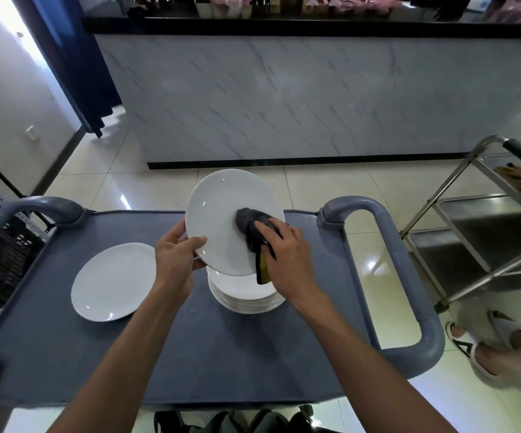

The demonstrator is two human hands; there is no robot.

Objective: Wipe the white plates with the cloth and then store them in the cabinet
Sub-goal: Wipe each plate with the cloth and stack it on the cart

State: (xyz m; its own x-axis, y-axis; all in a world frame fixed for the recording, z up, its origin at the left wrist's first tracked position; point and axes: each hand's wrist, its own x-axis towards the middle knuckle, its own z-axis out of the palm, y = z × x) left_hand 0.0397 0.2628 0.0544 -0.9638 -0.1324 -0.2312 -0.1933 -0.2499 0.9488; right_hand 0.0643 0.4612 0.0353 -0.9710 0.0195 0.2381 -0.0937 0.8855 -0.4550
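View from my head, looking down on a grey cart (pixel 103 354) with looped handles at its left and right ends. My left hand (pixel 175 260) pinches the near-left rim of a white plate (pixel 221 214), thumb on the upper face and fingers curled beneath. The plate is round, glossy and unpatterned, with a shallow well and a broad rim; it is held tilted above the middle of the cart, its far edge raised. My right hand (pixel 284 251) presses a dark grey cloth (pixel 248 223) against the plate's right half, fingers curled over the bunched fabric; a yellow and black part of the cloth hangs below the plate's edge, possibly a backing or label. Directly under the held plate, a stack of white plates (pixel 246 296) stands near the centre of the cart top. A single white plate (pixel 112 282) lies flat toward the left end, apart from the stack. A steel trolley (pixel 484 232) stands on the tiled floor beyond the cart's right end.
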